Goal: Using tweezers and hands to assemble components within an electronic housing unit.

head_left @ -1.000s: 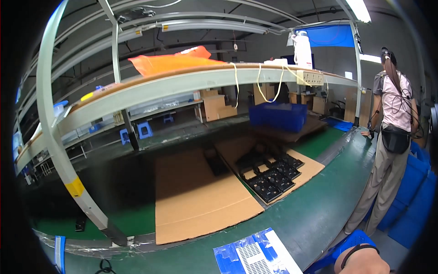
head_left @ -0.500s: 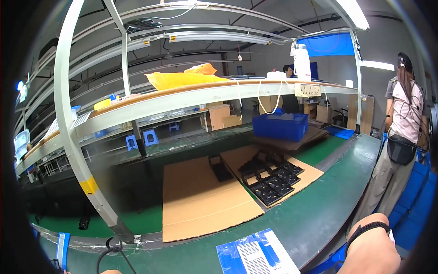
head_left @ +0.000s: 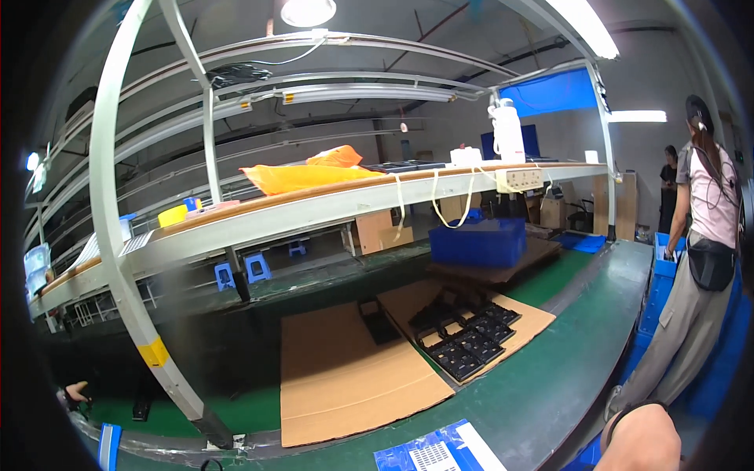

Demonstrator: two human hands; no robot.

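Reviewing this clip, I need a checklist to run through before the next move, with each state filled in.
1. Black parts grouped on the right cardboard sheet: ok.
2. Every black part with that group: not ok; a single part lies on the left cardboard sheet.
3. Blue-and-white package wholly in view: not ok; the lower edge cuts it off.
4. Hand at the left edge empty: cannot tell; too small.
5. Blue bin empty: cannot tell; inside hidden.

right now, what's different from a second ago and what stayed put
The view tilted up. The co-worker's hand went right, from the bench to a blue crate. Another hand appeared at far left; whose is unclear. The black parts, cardboard and blue bin stayed.
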